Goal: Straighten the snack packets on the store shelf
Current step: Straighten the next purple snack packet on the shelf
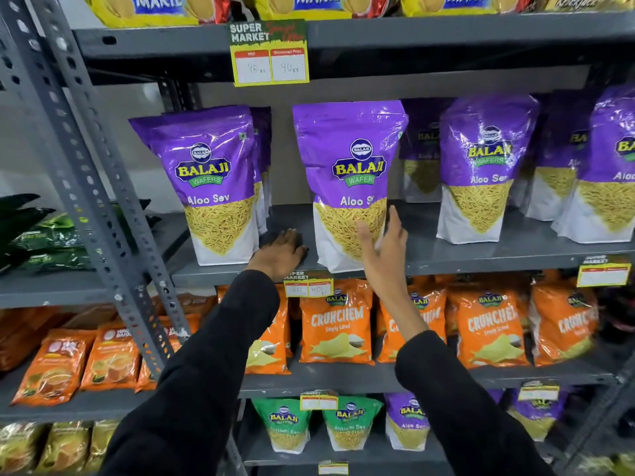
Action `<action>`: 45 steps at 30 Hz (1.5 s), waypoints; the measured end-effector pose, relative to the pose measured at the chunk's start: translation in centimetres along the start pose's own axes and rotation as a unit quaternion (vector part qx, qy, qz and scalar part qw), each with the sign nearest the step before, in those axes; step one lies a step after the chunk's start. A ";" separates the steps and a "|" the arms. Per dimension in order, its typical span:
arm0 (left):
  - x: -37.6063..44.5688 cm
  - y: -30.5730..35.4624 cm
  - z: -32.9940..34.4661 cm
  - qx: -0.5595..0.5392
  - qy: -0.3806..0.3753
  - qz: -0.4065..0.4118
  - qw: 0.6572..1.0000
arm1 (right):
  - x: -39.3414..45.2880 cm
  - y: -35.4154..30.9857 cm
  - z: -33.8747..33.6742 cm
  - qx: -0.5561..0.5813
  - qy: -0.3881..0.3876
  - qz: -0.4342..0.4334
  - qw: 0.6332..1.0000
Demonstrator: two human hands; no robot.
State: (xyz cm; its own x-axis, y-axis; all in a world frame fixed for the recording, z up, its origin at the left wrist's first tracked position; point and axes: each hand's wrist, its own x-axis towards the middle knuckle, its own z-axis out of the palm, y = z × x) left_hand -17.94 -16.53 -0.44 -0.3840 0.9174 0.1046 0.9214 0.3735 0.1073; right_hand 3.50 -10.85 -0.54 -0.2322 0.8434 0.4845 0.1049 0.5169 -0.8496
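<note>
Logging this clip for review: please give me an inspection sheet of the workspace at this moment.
Surface: grey metal shelf, bare strip along its front.
Job's things: purple Aloo Sev packets upright; middle packet at the front edge, left packet leaning slightly.
Clutter: nothing seen.
Hands: left hand flat on the shelf between the two packets; right hand open against the middle packet's lower right.
Cables: nothing seen.
Surroundings: price tag above; orange Crunchem packets below; slotted upright at left.
</note>
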 end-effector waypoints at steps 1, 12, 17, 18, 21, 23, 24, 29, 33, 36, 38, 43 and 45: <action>0.1 0.0 0.0 0.033 -0.016 0.012 0.999 | -0.2 0.3 -0.2 0.013 0.007 -0.006 1.000; 0.7 -0.8 0.0 0.033 -0.048 0.031 0.998 | -0.7 0.7 3.6 -0.176 0.022 -0.053 0.983; 0.7 -1.2 0.2 0.044 -0.044 0.025 0.998 | 0.9 0.3 5.7 -0.191 0.011 -0.037 0.981; 0.9 -1.5 0.5 0.048 -0.044 0.024 0.998 | 1.3 0.2 6.0 -0.192 0.009 -0.032 0.981; 1.0 -1.5 0.7 0.041 -0.041 0.013 0.998 | 2.2 0.3 7.0 -0.200 0.012 -0.020 0.980; 0.6 -1.0 0.4 0.039 -0.039 0.012 0.998 | 2.6 0.3 7.5 -0.202 0.016 -0.014 0.979; 0.5 -0.8 0.2 0.035 -0.039 0.014 0.999 | 2.7 0.2 7.8 -0.200 0.018 -0.012 0.979; 0.3 -0.9 0.4 0.057 -0.038 0.033 0.997 | 3.5 0.2 8.5 -0.192 0.024 -0.005 0.981; 0.4 -0.9 0.4 0.056 -0.034 0.035 0.997 | 3.8 0.0 8.8 -0.193 0.036 -0.001 0.981; 0.3 -0.9 0.3 0.063 -0.033 0.040 0.997 | 3.8 -0.1 8.9 -0.190 0.051 0.004 0.980; 0.3 -0.9 0.3 0.076 -0.033 0.044 0.996 | 3.8 -0.1 8.9 -0.194 0.056 0.005 0.979; 0.5 -0.9 0.4 0.058 -0.033 0.031 0.997 | 3.9 -0.1 9.0 -0.198 0.056 0.009 0.979; 0.5 -0.8 0.5 0.045 -0.035 0.026 0.998 | 3.9 -0.1 9.1 -0.200 0.055 0.013 0.978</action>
State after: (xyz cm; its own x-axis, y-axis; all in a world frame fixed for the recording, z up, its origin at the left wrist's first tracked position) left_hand -18.89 -16.31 -0.96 -0.3333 0.9420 0.0386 0.9428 0.3330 0.0132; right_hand -6.25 -8.91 -0.44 -0.1218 0.8566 0.5014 0.4848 0.4921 -0.7230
